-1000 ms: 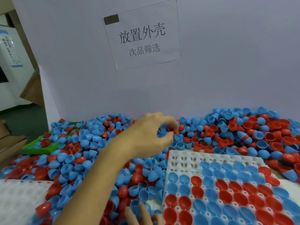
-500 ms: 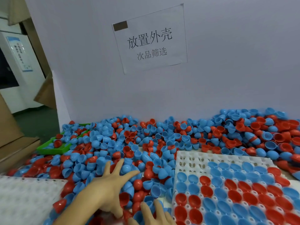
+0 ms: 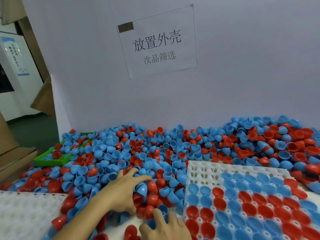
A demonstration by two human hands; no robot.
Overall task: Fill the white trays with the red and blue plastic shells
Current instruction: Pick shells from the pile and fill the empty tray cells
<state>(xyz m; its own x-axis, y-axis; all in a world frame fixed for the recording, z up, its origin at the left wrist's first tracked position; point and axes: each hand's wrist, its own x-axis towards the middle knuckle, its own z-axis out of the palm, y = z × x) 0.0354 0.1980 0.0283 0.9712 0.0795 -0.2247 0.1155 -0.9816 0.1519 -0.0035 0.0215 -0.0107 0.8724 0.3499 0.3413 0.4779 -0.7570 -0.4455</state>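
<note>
Left hand (image 3: 121, 191) lies palm down on the shell pile (image 3: 131, 156), fingers spread and relaxed over blue and red shells, gripping nothing I can see. Right hand (image 3: 164, 227) sits at the bottom edge, fingers bent over a blue shell (image 3: 152, 222) near the tray corner; I can't tell whether it actually holds it. I count two white trays: one on the right (image 3: 199, 172), mostly filled with red and blue shells sitting cup-up in its pockets, with its far-left rows bare; another (image 3: 26, 215) at lower left, with no shells showing in its pockets. Loose shells cover the table from left edge to right edge, too many to count, blue more numerous than red. One green tray (image 3: 46, 161) sits half buried at the far left of the pile. One paper sign (image 3: 157, 42) with printed characters hangs on the white wall behind.
</note>
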